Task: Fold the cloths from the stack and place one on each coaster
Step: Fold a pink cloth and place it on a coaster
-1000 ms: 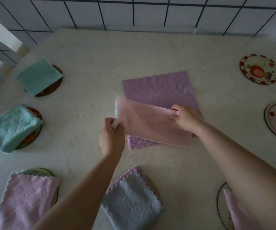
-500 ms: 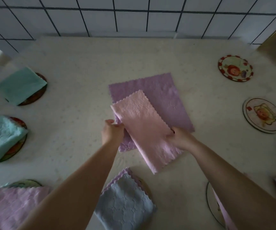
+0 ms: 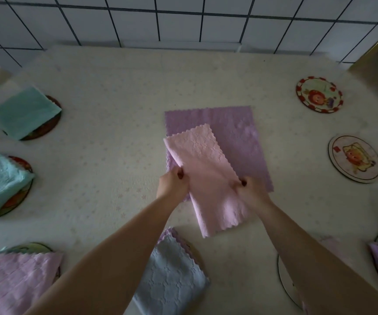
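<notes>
Head view, left hand and right hand pinching pink cloth between them, above purple cloth

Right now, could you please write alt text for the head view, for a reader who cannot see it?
Two hands, left hand and right hand, hold a half-folded pink cloth above a flat purple cloth on a pale table. Two bare coasters lie on the right; others around already carry folded cloths.

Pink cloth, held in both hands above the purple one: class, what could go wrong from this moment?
1. The pink cloth is pinched only at its side edges by the left hand and right hand, so the half-fold may slip open.
2. Its lower end hangs near the blue cloth and might drag it off place.
</notes>
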